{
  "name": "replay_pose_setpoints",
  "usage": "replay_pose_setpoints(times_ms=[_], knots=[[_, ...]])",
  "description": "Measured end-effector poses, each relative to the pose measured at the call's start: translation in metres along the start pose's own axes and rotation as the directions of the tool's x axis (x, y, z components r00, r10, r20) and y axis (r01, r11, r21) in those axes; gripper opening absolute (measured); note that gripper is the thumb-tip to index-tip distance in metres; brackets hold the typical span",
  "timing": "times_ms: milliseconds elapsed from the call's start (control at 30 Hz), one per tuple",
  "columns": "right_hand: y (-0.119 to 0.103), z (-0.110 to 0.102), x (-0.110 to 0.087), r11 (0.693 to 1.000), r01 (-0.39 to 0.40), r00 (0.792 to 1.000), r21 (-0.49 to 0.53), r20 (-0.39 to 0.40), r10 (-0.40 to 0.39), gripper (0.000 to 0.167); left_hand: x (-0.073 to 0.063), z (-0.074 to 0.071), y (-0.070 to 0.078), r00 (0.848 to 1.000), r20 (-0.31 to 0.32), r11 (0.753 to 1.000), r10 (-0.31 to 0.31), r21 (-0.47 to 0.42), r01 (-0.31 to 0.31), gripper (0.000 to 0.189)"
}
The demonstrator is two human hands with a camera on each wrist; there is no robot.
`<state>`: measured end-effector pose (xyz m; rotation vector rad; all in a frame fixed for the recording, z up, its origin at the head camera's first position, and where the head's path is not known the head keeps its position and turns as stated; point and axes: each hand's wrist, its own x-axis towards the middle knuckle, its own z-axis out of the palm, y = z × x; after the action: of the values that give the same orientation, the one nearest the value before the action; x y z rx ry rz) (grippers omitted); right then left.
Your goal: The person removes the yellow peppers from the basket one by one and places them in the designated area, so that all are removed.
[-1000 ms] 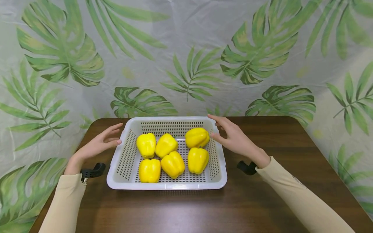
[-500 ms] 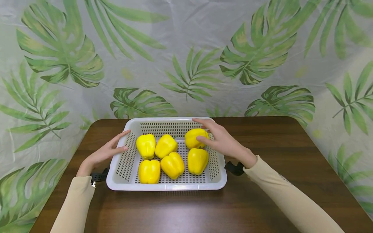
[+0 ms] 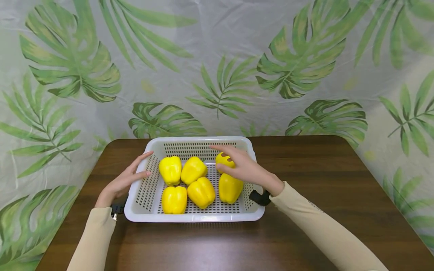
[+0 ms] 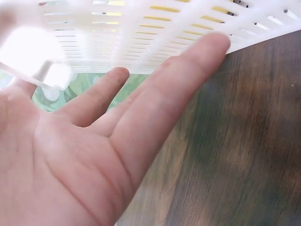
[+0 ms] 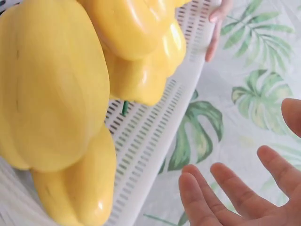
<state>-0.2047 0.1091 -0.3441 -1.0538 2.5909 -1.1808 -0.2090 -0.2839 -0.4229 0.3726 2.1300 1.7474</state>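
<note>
Several yellow bell peppers (image 3: 202, 192) lie in a white perforated plastic basket (image 3: 193, 217). My left hand (image 3: 123, 182) is at the basket's left rim. In the left wrist view, its extended fingers (image 4: 155, 103) run along the outside of the slotted wall. Over the basket's right side hovers my right hand (image 3: 245, 167), fingers spread and grasping nothing. It partly covers the back right bell pepper (image 3: 220, 158), with the front right one (image 3: 230, 190) just below. The right wrist view shows the same hand (image 5: 249, 202) apart from a large bell pepper (image 5: 51, 84) close to the camera.
The basket stands on a dark brown wooden table (image 3: 322, 177). A leaf-patterned cloth (image 3: 223, 45) hangs behind and beside the table. Black wrist camera mounts (image 3: 260, 197) sit near both cuffs.
My right hand has moved left from beyond the right rim to over the back right bell pepper. My left hand has moved right to the left rim. The peppers stay put.
</note>
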Motion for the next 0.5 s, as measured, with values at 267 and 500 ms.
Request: replay_pose_setpoints(times_ms=[267, 500], knots=[[0.003, 0.014, 0.005, 0.997, -0.045, 0.996, 0.065, 0.081, 0.040, 0.055, 0.001, 0.000, -0.003, 1.000, 0.002, 1.000, 0.005, -0.029, -0.005, 0.070], [0.002, 0.024, 0.010, 0.996, -0.046, 0.991, 0.076, 0.132, 0.036, 0.055, 0.001, 0.001, -0.006, 1.000, -0.014, 1.000, 0.005, -0.021, -0.005, 0.070]])
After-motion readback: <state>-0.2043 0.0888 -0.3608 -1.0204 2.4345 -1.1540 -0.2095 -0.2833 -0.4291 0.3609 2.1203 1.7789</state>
